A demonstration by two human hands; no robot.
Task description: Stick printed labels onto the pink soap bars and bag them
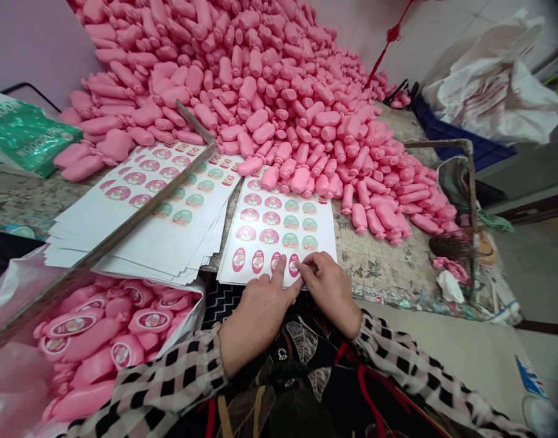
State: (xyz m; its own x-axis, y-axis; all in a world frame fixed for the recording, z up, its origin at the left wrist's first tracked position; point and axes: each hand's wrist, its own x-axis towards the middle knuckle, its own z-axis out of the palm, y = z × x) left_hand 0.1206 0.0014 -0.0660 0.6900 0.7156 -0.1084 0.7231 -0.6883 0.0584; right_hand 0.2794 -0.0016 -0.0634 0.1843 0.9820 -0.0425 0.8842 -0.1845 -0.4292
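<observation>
A stack of sticker sheets [242,213] lies at the table's front edge, with oval and dome-shaped labels in pink and green. My left hand [260,310] rests on the lower edge of the top sheet, its index finger stretched out over the bottom row of labels and its thumb apart. Close beside it, my right hand [331,292] has thumb and index finger pinched at the oval pink sticker [294,264] at the right end of that row. Its other fingers are curled, and the fingertips partly cover the sticker's edge.
Pink plastic bottles [260,91] form a big heap behind the sheets. More sticker sheets [114,234] lie left, under a metal bar [146,210]. A white sack [9,286] at lower left holds labelled pink bottles [91,340]. A metal frame [473,207] stands right, near a blue crate [461,149].
</observation>
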